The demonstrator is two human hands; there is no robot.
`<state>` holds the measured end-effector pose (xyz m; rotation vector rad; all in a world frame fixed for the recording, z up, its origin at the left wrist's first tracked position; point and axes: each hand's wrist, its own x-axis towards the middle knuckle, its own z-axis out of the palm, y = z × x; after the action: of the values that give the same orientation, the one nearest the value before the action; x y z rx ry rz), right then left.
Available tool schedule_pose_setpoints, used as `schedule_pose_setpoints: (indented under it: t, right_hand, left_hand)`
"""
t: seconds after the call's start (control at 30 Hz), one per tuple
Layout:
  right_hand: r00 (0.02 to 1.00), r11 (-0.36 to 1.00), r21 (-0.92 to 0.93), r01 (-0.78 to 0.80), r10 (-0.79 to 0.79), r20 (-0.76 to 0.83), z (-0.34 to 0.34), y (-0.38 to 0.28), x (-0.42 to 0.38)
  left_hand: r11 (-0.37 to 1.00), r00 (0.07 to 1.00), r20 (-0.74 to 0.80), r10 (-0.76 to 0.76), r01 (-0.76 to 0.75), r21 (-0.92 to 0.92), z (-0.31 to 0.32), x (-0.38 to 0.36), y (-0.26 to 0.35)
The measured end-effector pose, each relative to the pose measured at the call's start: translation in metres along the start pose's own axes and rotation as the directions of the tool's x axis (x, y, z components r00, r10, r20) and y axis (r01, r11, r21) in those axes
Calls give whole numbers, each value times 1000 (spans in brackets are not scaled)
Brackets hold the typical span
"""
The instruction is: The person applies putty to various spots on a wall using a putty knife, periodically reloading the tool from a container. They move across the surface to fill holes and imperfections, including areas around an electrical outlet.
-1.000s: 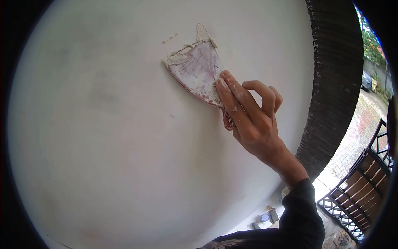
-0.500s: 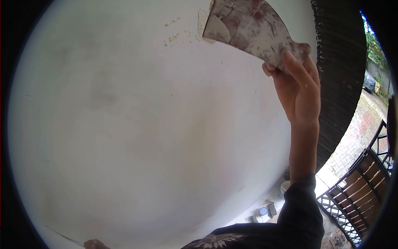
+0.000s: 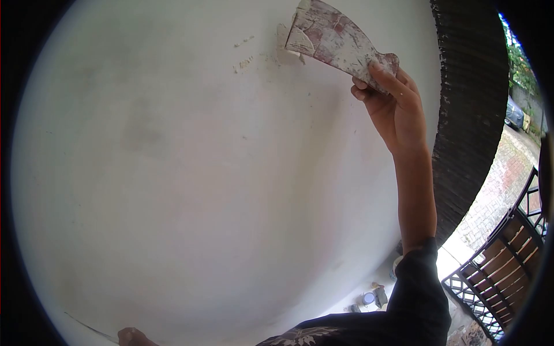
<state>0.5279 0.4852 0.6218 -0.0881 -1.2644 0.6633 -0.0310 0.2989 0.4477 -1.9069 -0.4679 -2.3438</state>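
Observation:
My right hand (image 3: pixel 398 112) grips a wide putty knife (image 3: pixel 340 43), thumb on its face and fingers behind. Dried smears cover the blade, and fresh pale filler (image 3: pixel 300 41) sits on its left end, right at the white wall (image 3: pixel 219 190). Beside that edge, filler patches (image 3: pixel 245 62) mark the wall. At the bottom left, my left hand (image 3: pixel 134 337) is closed on a thin flat blade (image 3: pixel 91 327), seen nearly edge-on; most of that hand lies outside the view.
A dark ridged strip (image 3: pixel 470 115) borders the wall on the right. Low down near the wall's foot stand a small tub (image 3: pixel 368 299) and a bucket (image 3: pixel 396 267). A black metal gate (image 3: pixel 508 254) with brown panels is at the lower right, with paving (image 3: pixel 490 190) beyond.
My right hand and the putty knife have shifted left and slightly down in view. The filler marks left of the blade look smaller and more broken up. My left hand has barely moved.

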Motion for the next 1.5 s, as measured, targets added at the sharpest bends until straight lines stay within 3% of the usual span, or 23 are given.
schedule_pose_setpoints:
  t: [0.13,0.23,0.3,0.33,0.37,0.4,0.43,0.47,0.5,0.57,0.6,0.7,0.77,0.83,0.97,1.03,1.1,1.17,1.23,1.37,1.5]
  right_hand:
    - [996,991,-132,21,-32,-80,-9,2,9]
    - [987,983,-151,107,-123,-102,-8,2,10]
    - [938,944,-212,254,-294,-184,2,-1,4]
    - [938,943,-211,256,-295,-180,3,-2,-2]
    - [880,752,-555,356,-470,-71,2,-5,-11]
    - [806,433,-803,409,-583,96,2,-6,-14]
    - [806,434,-801,412,-584,98,5,-7,-11]
    - [643,94,-812,576,-665,379,12,-8,-8]
    - [440,-259,-706,659,-628,641,20,-9,-6]
    - [483,-344,-719,604,-560,673,41,-4,-14]
    - [549,-329,-745,581,-517,657,50,-4,-18]
    - [620,-349,-750,562,-422,662,49,7,-18]
    - [606,-366,-721,588,-391,693,46,15,-24]
    - [684,-379,-730,569,-275,676,45,23,-41]
    - [725,-283,-756,590,-226,650,43,13,-67]
    - [720,-280,-761,586,-251,647,41,1,-68]
    - [672,-257,-768,586,-376,638,47,-17,-59]
    - [691,-245,-806,538,-420,589,55,-18,-43]
    - [520,-331,-724,605,-524,675,51,-9,-15]
    - [650,-287,-742,606,-358,670,44,30,-28]
    - [786,-138,-822,552,-242,569,49,21,-72]
  left_hand:
    - [998,1000,-7,9,-9,54,2,1,-1]
    - [997,1000,-10,14,-13,72,2,2,0]
    - [997,1000,-11,29,-29,67,5,1,-1]
    - [996,997,-72,25,-19,82,9,-1,-2]
    - [995,991,-133,20,-7,96,12,-1,-2]
    - [995,990,-137,23,-10,98,12,1,-2]
    - [987,997,-71,34,-22,161,10,5,-2]
    - [974,999,-4,40,-38,222,10,7,-2]
    - [974,999,-4,41,-39,224,10,7,-3]
    - [952,999,-50,13,3,306,10,5,-3]
    - [951,999,-49,13,3,308,11,5,-4]
    - [970,997,-62,47,-31,240,15,5,-6]
    - [974,999,-36,29,-20,227,17,4,-4]
    - [978,998,-57,33,-20,209,18,4,-2]
    - [988,998,-40,53,-46,147,3,-1,-3]
    - [986,997,-54,56,-46,163,8,0,-4]
    - [984,996,-67,55,-43,173,10,1,-7]
    - [985,997,-45,55,-47,167,9,1,-10]
    - [984,998,-37,50,-43,175,9,0,-13]
    - [974,998,4,55,-54,218,-3,-3,-21]
    - [979,997,-76,23,-8,202,0,-7,-15]
